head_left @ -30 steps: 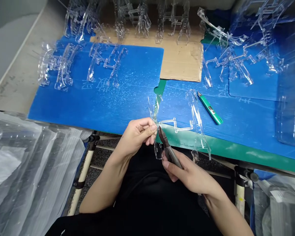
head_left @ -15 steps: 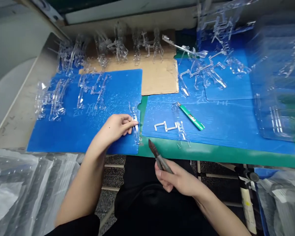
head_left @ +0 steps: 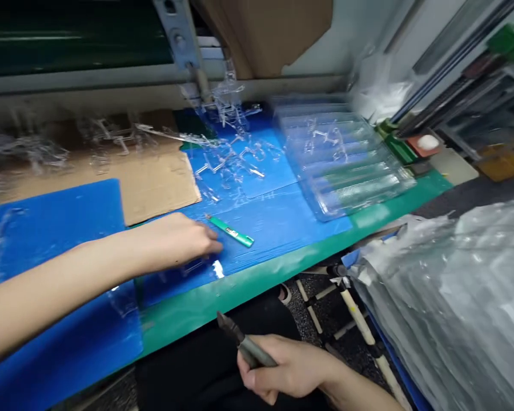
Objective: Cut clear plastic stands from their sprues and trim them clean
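My left hand (head_left: 188, 240) reaches across to the blue sheet (head_left: 278, 220), over a clear plastic part (head_left: 192, 266) that is mostly covered. Its fingers look curled down, but they are smeared by motion and their tips are hidden. Right beside them lies a green cutter knife (head_left: 231, 231). In front of the table edge, my right hand (head_left: 282, 368) is closed round the grey handles of a pair of nippers (head_left: 251, 348), dark jaws pointing up and left. Another clear plastic piece (head_left: 124, 299) rests on the left blue sheet (head_left: 68, 211), below my left forearm.
Clear plastic parts (head_left: 231, 160) lie in a tangle at the back, and more sit on the cardboard (head_left: 163, 191). A clear ribbed tray (head_left: 346, 197) stands on the right of the green tabletop (head_left: 188, 317). Stacked trays in plastic film (head_left: 445, 285) are at the lower right.
The view has swung to the right. My left hand has left the clear piece at the left sheet's edge and moved right, over the part near the knife. My right hand still holds the nippers.
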### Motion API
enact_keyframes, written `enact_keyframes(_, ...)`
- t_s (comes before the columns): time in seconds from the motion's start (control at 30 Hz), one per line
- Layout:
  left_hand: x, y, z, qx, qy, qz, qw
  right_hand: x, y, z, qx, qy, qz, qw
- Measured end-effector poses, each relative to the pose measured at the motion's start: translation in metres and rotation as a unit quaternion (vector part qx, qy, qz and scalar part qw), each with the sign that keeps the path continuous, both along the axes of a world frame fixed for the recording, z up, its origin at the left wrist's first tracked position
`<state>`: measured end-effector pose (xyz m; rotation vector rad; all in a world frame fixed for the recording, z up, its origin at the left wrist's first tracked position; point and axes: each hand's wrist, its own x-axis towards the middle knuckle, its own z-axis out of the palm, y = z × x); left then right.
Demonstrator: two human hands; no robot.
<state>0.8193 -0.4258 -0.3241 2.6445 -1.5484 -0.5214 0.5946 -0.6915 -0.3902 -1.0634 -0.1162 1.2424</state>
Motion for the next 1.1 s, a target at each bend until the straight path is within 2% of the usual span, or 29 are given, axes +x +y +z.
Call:
enact_keyframes(0.07, 0.001, 0.003, -0.009, 0.015, 0.010, -0.038, 0.999, -0.004, -0.003, -0.005, -0.001, 0.024, -0.026, 0.999)
enact_keyframes(0.13, -0.004, 0.017, -0.011, 0.016, 0.013, -0.026, 0.999, -0.007, -0.001, -0.008, 0.006, 0.038, -0.046, 0.998)
enact_keyframes(0.27, -0.017, 0.042, -0.006, 0.053, 0.003, -0.007, 0.999, -0.007, 0.010, -0.012, 0.014, 0.032, -0.048, 0.998)
enact_keyframes(0.4, -0.026, 0.040, -0.003, 0.059, 0.007, 0.012, 0.998, -0.003, 0.020, -0.009, -0.011, -0.008, -0.038, 0.999)
enact_keyframes(0.47, -0.029, 0.041, 0.006, 0.049, 0.019, 0.029, 0.998, -0.002, 0.023, -0.005, -0.028, -0.031, -0.030, 0.999)
enact_keyframes(0.57, -0.039, 0.062, 0.030, 0.034, 0.025, 0.116, 0.992, -0.003, 0.028, 0.005, -0.044, -0.056, -0.013, 0.997)
enact_keyframes(0.67, -0.060, 0.099, 0.056, 0.018, 0.026, 0.228, 0.973, -0.002, 0.036, 0.017, -0.068, -0.107, 0.016, 0.992)
enact_keyframes(0.73, -0.081, 0.124, 0.066, -0.020, 0.063, 0.288, 0.955, 0.000, 0.044, 0.024, -0.096, -0.166, 0.045, 0.980)
enact_keyframes(0.8, -0.107, 0.144, 0.065, -0.084, 0.100, 0.340, 0.931, 0.002, 0.053, 0.030, -0.112, -0.211, 0.077, 0.968)
enact_keyframes(0.87, -0.135, 0.156, 0.055, -0.182, 0.131, 0.406, 0.886, 0.003, 0.063, 0.033, -0.116, -0.228, 0.101, 0.961)
enact_keyframes(0.9, -0.149, 0.158, 0.046, -0.251, 0.155, 0.442, 0.847, 0.003, 0.067, 0.034, -0.116, -0.229, 0.112, 0.960)
enact_keyframes(0.97, -0.175, 0.155, 0.024, -0.401, 0.225, 0.503, 0.732, 0.004, 0.077, 0.036, -0.118, -0.230, 0.127, 0.958)
enact_keyframes(1.03, -0.198, 0.141, -0.001, -0.517, 0.289, 0.528, 0.609, 0.004, 0.087, 0.037, -0.120, -0.235, 0.134, 0.955)
enact_keyframes(1.07, -0.208, 0.132, -0.013, -0.553, 0.309, 0.530, 0.564, 0.005, 0.092, 0.037, -0.121, -0.236, 0.133, 0.955)
enact_keyframes(1.1, -0.217, 0.122, -0.023, -0.578, 0.321, 0.530, 0.531, 0.006, 0.096, 0.038, -0.123, -0.236, 0.131, 0.955)
